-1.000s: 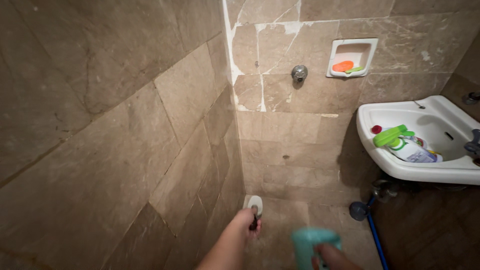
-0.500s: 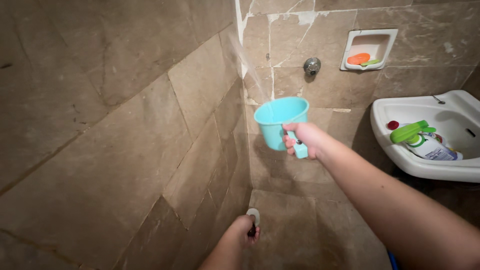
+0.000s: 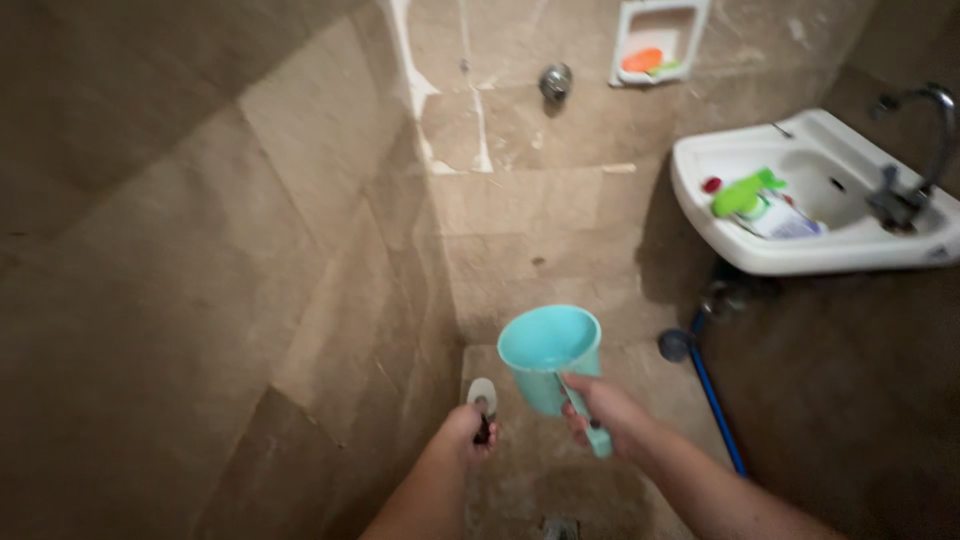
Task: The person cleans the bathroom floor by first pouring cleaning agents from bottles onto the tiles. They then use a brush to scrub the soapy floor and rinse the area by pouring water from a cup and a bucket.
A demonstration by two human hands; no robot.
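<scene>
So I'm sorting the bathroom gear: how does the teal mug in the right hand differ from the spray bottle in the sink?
The teal mug is an open, plain scoop with a side handle; the spray bottle is closed, white with a green trigger head. The mug is held upright in the right hand; the bottle lies on its side in the sink. Both look plastic.

Mug (image 3: 548, 352): turquoise, plain, handle the same colour.
Scrubber (image 3: 482, 396): white head, dark handle.
Walls (image 3: 200, 250): beige-brown marble tile, faint veining; white patching along the corner joint.
Floor (image 3: 540, 480): mottled beige.
Sink (image 3: 800, 262): white.
Spray bottle (image 3: 765, 205): white body, green trigger head.
Cap (image 3: 711, 185): red.
Soap dish (image 3: 655, 40): white, holding 1 orange piece and 1 green piece.
Hose (image 3: 715, 405): blue.
Tap (image 3: 915, 150): grey metal.
</scene>
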